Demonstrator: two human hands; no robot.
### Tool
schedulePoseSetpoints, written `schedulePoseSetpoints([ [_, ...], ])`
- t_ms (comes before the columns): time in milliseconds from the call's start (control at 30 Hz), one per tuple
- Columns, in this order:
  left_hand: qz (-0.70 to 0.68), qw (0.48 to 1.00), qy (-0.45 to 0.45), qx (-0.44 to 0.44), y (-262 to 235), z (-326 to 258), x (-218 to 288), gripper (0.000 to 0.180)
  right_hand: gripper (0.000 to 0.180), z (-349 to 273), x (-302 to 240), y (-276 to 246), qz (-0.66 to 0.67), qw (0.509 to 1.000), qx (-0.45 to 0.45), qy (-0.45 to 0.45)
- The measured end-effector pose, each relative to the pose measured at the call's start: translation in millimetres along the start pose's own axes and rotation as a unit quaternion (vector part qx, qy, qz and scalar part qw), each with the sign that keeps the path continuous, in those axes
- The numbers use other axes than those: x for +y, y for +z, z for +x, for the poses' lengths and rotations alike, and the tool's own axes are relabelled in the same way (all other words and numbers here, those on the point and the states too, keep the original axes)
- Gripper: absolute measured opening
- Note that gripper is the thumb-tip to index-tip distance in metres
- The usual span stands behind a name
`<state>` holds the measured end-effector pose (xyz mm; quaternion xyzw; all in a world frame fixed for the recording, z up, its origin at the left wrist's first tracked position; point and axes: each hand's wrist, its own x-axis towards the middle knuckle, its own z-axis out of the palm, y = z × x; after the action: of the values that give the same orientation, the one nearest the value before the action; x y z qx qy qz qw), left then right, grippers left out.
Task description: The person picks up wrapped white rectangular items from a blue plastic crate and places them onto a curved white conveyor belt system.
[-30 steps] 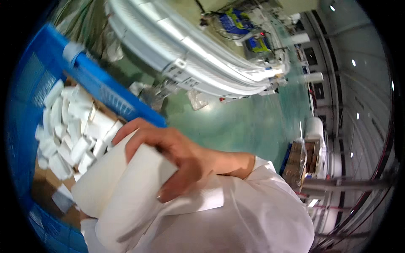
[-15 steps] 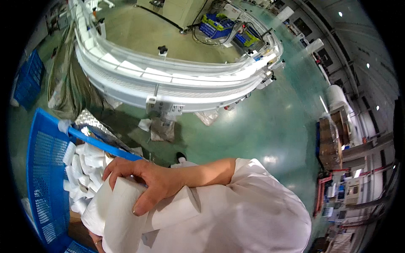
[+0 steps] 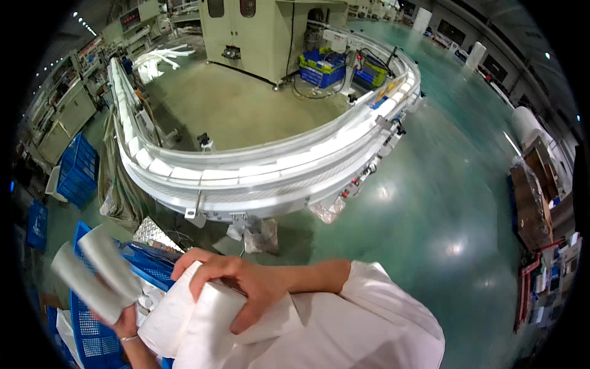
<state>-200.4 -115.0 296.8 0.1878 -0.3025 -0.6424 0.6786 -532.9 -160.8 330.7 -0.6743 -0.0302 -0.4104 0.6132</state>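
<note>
Two long white paper rolls [image 3: 86,280] stick up side by side from my left hand [image 3: 127,325], which is closed round their lower ends at the lower left; they are a little blurred. Bent over more white paper rolls [image 3: 212,307] is my right hand [image 3: 243,286], its fingers gripping them against my white-sleeved arm and body. Under the left hand stands a blue plastic basket [image 3: 92,338], its wall perforated. Loose white rolls [image 3: 149,296] show inside it, partly hidden by my hands.
Ahead curves a white conveyor [image 3: 215,200] carrying a row of white rolls [image 3: 258,170]. Plastic bags [image 3: 261,235] lie on the floor beneath its near side. Other blue baskets [image 3: 78,169] stand at the left. A beige machine cabinet [image 3: 246,43] rises beyond the conveyor.
My left hand has come up from below the held rolls, now lifting two rolls at the left. The right hand keeps its grip. The view has tilted up, showing more of the far room.
</note>
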Motion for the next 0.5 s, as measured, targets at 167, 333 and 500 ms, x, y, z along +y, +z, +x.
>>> schedulePoseSetpoints([
  [167,-0.054,0.978,-0.202,-0.005,136,36,-120,0.064,0.051,-45,-54,-38,0.004,0.998,0.014,-0.061],
  [333,-0.14,0.907,-0.396,-0.011,184,65,-197,0.061,0.05,-79,-64,-71,-0.076,0.995,0.047,-0.04],
  [500,-0.188,0.901,-0.39,0.01,201,73,-215,0.058,0.054,-88,-73,-91,-0.069,0.993,0.088,0.031],
])
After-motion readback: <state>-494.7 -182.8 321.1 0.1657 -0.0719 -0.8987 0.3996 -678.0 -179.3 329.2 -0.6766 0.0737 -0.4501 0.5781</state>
